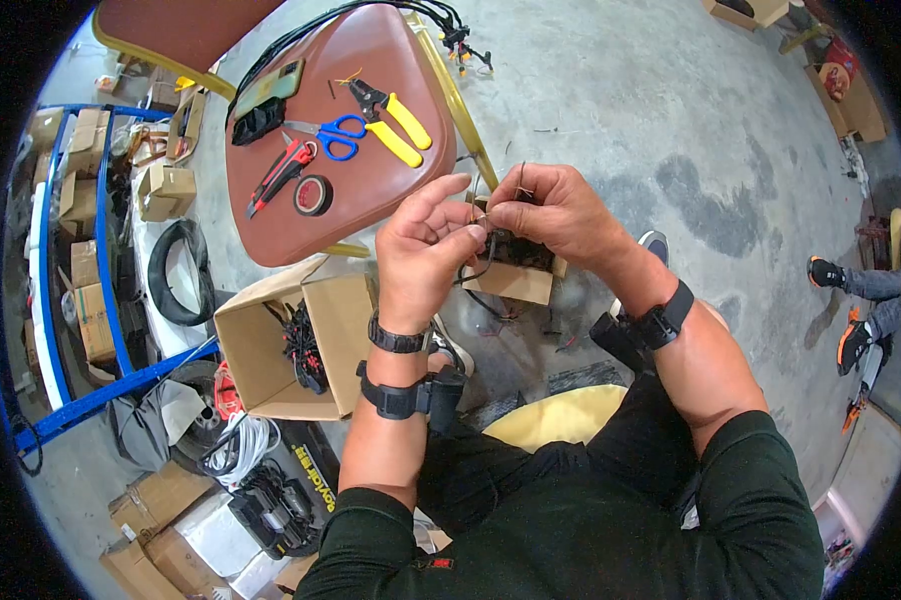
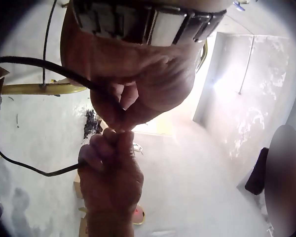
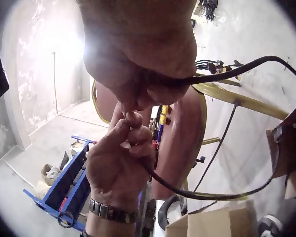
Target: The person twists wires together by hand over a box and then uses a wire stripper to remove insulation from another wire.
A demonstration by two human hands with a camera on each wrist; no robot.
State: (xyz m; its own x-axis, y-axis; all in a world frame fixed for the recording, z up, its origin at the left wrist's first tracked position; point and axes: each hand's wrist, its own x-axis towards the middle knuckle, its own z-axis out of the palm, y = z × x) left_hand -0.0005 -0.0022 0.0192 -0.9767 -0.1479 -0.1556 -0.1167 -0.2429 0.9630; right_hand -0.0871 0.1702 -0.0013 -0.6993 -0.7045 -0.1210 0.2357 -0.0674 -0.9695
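The shirt (image 1: 571, 525) lies at five o'clock; near twelve, left hand (image 1: 421, 250) and right hand (image 1: 561, 215) pinch the cable (image 2: 44, 64), its ends apparently bared and mid-join; taping remains, tape (image 1: 301, 196) at ten.

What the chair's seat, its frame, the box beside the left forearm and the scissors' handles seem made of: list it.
Seat: smooth brown vinyl or leather, judging by its soft sheen.
Frame: likely painted metal tube, glossy yellow.
Box: matt cardboard, by its plain brown folded flaps.
Handles: probably moulded plastic, evenly blue.
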